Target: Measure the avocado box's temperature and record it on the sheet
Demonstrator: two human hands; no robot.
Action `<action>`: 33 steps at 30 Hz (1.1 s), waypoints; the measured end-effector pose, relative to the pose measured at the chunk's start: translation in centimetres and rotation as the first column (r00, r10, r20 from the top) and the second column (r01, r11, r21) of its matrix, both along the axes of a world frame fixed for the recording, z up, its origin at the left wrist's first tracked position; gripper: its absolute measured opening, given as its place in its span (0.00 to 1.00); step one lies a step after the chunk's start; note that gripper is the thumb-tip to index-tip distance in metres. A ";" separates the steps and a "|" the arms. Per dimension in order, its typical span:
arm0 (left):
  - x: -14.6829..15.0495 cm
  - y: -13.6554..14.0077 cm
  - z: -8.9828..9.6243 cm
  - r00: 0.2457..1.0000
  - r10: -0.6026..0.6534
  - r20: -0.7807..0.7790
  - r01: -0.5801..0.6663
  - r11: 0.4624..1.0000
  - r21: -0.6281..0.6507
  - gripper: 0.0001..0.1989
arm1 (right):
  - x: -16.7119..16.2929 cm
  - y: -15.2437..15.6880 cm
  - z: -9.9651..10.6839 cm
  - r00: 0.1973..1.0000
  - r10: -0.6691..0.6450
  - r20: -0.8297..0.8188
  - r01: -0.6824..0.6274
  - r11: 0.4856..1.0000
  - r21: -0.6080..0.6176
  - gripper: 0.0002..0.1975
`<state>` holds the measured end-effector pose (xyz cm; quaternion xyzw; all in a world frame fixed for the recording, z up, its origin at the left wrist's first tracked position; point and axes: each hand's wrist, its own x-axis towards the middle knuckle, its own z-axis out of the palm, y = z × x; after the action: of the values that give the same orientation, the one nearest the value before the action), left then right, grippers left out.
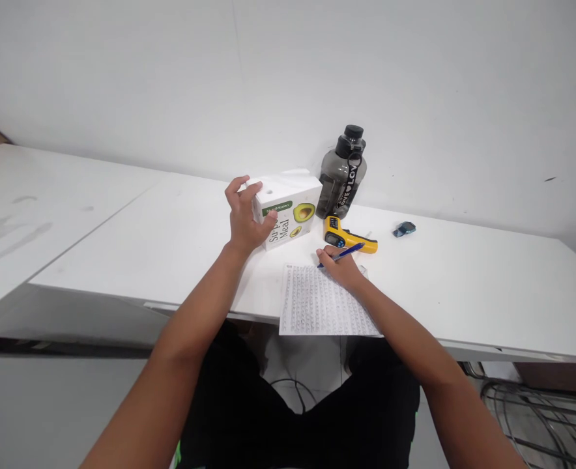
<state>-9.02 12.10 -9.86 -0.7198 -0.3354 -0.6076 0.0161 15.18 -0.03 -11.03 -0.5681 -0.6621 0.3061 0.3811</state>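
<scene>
Two hands busy, left hand (245, 218) clasping white box (288, 212), right hand (339, 266) gripping blue pen (343, 253) over sheet (324, 303)

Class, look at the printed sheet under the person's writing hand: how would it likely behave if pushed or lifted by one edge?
The sheet looks thin, so it would probably droop if lifted. Its near edge overhangs the table, so a push towards the person might slide it off. The right hand with the pen rests on it, likely pinning it.

The left hand (244, 218) gripped a white avocado-printed box (288, 212) — the right hand (339, 266) held a blue pen (343, 254) on a printed sheet (324, 303), beside a yellow thermometer gun (346, 238).
</scene>
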 end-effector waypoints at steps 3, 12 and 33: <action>0.0 0.1 0.0 1.000 0.008 -0.002 -0.008 1.000 -0.030 0.40 | 0.0 0.0 0.0 1.000 -0.012 0.008 0.012 1.000 0.012 0.22; 0.0 0.0 0.1 1.000 0.025 0.007 -0.025 0.999 -0.040 0.41 | -0.2 0.0 0.2 0.999 -0.025 -0.026 0.024 1.000 -0.018 0.21; -0.2 0.1 0.1 0.995 0.045 -0.084 -0.036 0.995 0.098 0.37 | 0.2 -0.1 0.4 0.998 0.036 -0.055 -0.041 0.996 -0.084 0.20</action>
<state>-9.25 12.25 -9.80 -0.7367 -0.3193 -0.5910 0.0775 15.35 -0.14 -10.66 -0.5625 -0.6489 0.3563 0.3682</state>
